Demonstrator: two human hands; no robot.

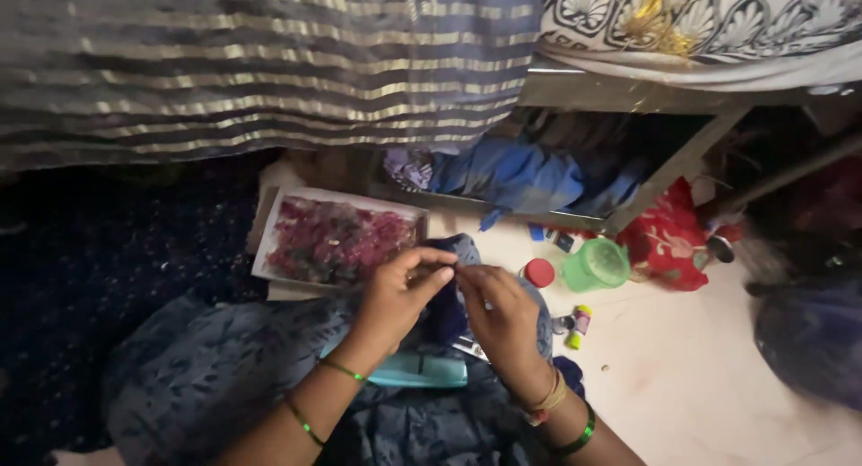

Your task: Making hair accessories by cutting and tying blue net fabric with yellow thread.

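Both hands — left hand (pixel 395 295), right hand (pixel 501 315) — fingers pinching tiny blurred item (pixel 452 267) over blue cloth (pixel 444 318).

Ahead: blocked by shallow tray of pink-red pieces (pixel 341 240) | Right: crowded by red-capped jar (pixel 539 272), green cup (pixel 596 265), small tube (pixel 577 327) | Far right: open pale floor (pixel 709 376) | Above: hemmed by hanging striped cloth (pixel 260 62)

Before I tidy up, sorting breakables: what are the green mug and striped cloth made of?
Green mug: translucent, looks like plastic, though blur leaves it open. Striped cloth: woven fabric; it drapes in folds, and its golden bands look shiny, perhaps metallic thread.
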